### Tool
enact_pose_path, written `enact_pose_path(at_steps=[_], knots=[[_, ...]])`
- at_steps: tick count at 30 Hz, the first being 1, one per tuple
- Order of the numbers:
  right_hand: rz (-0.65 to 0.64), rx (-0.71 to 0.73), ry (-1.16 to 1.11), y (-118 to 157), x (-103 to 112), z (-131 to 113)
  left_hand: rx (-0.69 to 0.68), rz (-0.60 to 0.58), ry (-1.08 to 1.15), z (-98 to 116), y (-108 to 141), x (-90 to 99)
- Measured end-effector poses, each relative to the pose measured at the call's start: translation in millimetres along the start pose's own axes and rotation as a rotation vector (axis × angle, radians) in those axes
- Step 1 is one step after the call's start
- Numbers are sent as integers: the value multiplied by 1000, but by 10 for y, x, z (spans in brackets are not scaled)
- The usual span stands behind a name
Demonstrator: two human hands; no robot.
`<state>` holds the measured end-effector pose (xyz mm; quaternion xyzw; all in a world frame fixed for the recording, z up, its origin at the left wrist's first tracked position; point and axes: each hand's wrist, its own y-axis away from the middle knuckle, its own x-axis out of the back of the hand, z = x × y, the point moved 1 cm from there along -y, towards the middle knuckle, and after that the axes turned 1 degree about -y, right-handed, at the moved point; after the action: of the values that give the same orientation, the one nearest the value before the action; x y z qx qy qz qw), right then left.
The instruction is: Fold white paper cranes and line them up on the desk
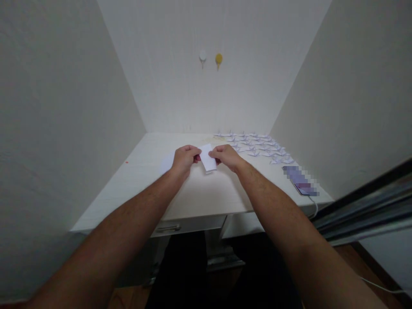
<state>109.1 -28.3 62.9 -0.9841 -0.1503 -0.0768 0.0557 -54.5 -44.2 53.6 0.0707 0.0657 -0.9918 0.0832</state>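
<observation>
A small piece of folded white paper [207,162] is held up between my two hands, a little above the desk. My left hand [187,159] pinches its left edge between thumb and fingers. On the opposite edge, my right hand [225,155] grips the paper the same way, thumb on the near face. A loose layer shows at the paper's lower end. Beside my left hand lies a flat white sheet [166,164], partly hidden by the wrist. Several folded white paper cranes [253,152] stand in rows to the right, beyond my right hand.
The white desk [199,201] has walls on three sides and a drawer handle [168,228] at its front. A phone [300,180] with a white cable [316,207] lies near the right edge. A white hook [202,56] and a yellow hook [219,59] hang on the back wall.
</observation>
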Motion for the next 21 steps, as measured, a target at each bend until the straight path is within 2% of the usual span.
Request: enact_pose_path(at_steps=[6, 8, 11, 15, 21], knots=[[-76, -35, 29, -318, -123, 187, 15, 86, 46, -120, -208, 161], [-39, -19, 49, -353, -170, 259, -3, 116, 23, -163, -246, 211], [17, 53, 93, -357, -223, 330, -12, 153, -20, -214, -285, 250], [45, 25, 79, -322, -237, 382, 29, 147, -4, -265, -308, 233], [-61, -59, -57, -263, -236, 478, 65, 87, 82, -306, -272, 177]])
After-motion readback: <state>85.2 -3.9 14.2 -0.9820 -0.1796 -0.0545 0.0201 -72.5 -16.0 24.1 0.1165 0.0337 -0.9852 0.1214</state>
